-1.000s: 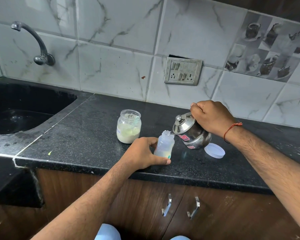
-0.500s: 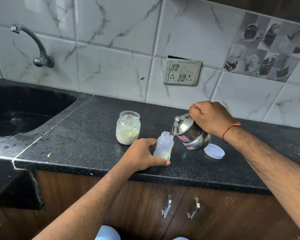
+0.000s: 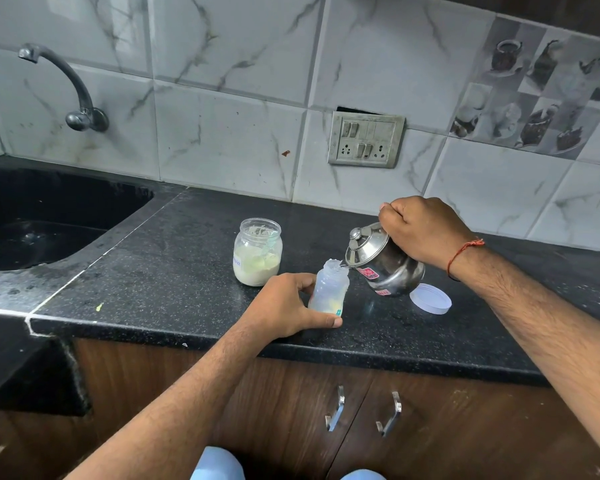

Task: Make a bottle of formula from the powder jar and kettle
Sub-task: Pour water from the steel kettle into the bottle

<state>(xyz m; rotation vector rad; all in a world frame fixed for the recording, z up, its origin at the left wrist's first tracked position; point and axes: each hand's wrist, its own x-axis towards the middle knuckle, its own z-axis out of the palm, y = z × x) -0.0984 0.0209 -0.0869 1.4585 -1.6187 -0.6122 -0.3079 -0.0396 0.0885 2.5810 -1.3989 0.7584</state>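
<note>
Your left hand point(image 3: 284, 303) grips the upright bottle point(image 3: 328, 289); just right of it, your right hand point(image 3: 425, 230) clamps the kettle point(image 3: 385, 261), spout at bottle's mouth, prob. pouring.

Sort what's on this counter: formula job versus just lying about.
In use:
kettle, tilted in right hand
bottle, gripped by left hand
powder jar, open
white lid

Lying about:
tap
sink
switchboard
</note>
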